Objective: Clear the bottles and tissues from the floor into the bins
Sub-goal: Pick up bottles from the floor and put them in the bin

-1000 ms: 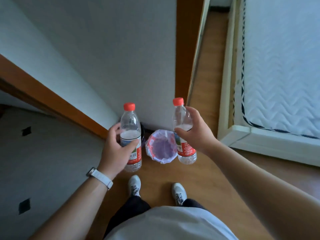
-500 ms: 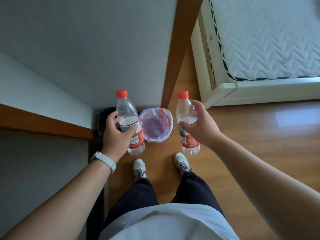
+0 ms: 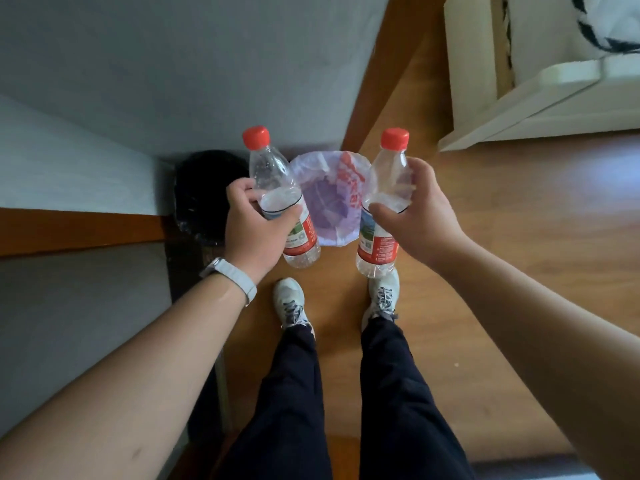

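Note:
I hold two clear plastic bottles with red caps and red labels, both upright above the floor. My left hand (image 3: 254, 226) grips the left bottle (image 3: 273, 181) around its middle. My right hand (image 3: 417, 216) grips the right bottle (image 3: 388, 174) the same way. Between the two bottles, on the floor against the wall, stands a bin with a pale purple liner (image 3: 329, 199); it looks empty inside. A second bin with a black liner (image 3: 201, 192) stands in the corner to its left, partly hidden by my left hand. No tissues show.
My two feet in pale trainers (image 3: 291, 303) stand just short of the bins on the wooden floor (image 3: 519, 237). A grey wall (image 3: 173, 64) with a wooden door frame rises behind the bins. A white bed frame (image 3: 519, 109) sits at the upper right.
The view has tilted down and closer over the bins. Both hands with their bottles stay either side of the purple-lined bin, and the black-lined bin has come into fuller view.

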Tool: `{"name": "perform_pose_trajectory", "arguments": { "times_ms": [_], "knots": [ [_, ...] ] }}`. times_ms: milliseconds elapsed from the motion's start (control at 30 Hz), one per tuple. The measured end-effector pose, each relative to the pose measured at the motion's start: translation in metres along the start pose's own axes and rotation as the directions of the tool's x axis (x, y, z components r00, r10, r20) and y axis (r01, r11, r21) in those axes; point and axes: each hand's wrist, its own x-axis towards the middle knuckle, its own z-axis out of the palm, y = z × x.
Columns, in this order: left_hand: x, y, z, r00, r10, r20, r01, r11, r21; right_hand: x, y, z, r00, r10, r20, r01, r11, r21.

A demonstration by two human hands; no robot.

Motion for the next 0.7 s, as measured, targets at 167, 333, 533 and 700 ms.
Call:
{"name": "perform_pose_trajectory", "arguments": {
  "times_ms": [167, 333, 533, 700],
  "knots": [
    [0.057, -0.059, 0.065, 1.000, -0.008, -0.007, 0.009, 1.000, 0.026, 0.065, 0.061, 0.042, 1.000, 0.023, -0.017, -0.023, 1.000, 0.014],
    [0.107, -0.117, 0.112, 0.999, 0.028, -0.032, -0.025, 0.996, 0.090, 0.122, 0.113, 0.076, 0.993, 0.037, -0.113, -0.031, 0.998, 0.056],
    [0.161, -0.181, 0.160, 0.997, 0.081, 0.017, -0.083, 0.984, 0.157, 0.175, 0.164, 0.131, 0.996, -0.025, -0.082, 0.023, 1.000, -0.020],
    [0.190, -0.220, 0.189, 0.991, 0.073, 0.115, -0.111, 0.923, 0.369, 0.201, 0.196, 0.181, 0.992, -0.124, -0.040, 0.115, 0.979, -0.170]
  ]
}}
